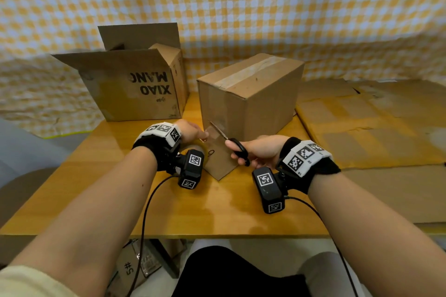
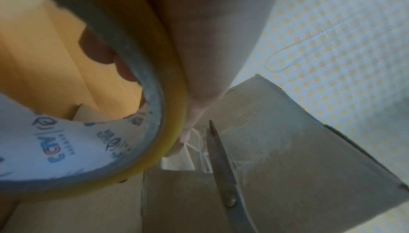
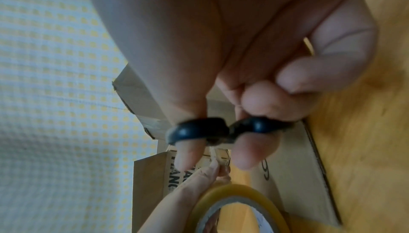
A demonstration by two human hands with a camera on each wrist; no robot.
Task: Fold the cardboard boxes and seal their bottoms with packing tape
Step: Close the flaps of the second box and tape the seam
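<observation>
A folded cardboard box [image 1: 251, 94] stands on the wooden table [image 1: 169, 207], with a clear tape strip running along its top and down its near face. My left hand [image 1: 202, 136] grips the yellowish tape roll [image 2: 168, 107], fingers through its core, and pinches the stretched tape [image 2: 197, 147] coming off the box. My right hand [image 1: 237, 152] holds black-handled scissors [image 1: 241, 149], thumb and finger through the loops [image 3: 199, 131]. The blades [image 2: 221, 166] lie against the stretched tape between my left fingers and the box. The roll [image 3: 232, 193] hangs just below my left hand.
An open box [image 1: 135, 84] printed XIAO MANG upside down stands at the back left. Flattened cardboard sheets [image 1: 362, 123] cover the table's right side. A cardboard flap [image 1: 217, 164] lies flat in front of the box. Checkered cloth [image 1: 241, 7] hangs behind.
</observation>
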